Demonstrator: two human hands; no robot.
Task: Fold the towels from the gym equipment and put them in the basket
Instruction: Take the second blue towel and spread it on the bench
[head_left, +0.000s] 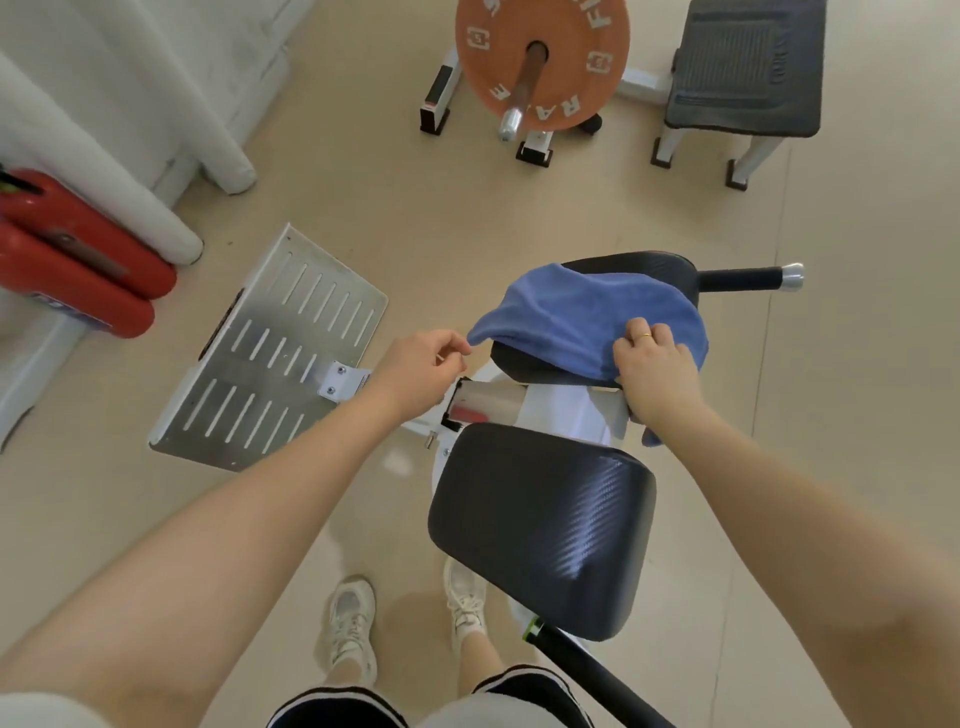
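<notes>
A blue towel (582, 317) lies draped over the upper black pad (639, 265) of a white gym machine. My left hand (423, 364) is at the towel's left corner, its curled fingertips pinching the tip. My right hand (654, 369) sits on the towel's near right edge with its fingers curled into the cloth; a bit of blue hangs below that wrist. No basket is in view.
A larger black seat pad (545, 525) stands just in front of me, with a slotted metal footplate (270, 353) to its left. Red cylinders (78, 260) lie at the far left. An orange weight plate (543, 57) and a black stool (743, 67) stand beyond.
</notes>
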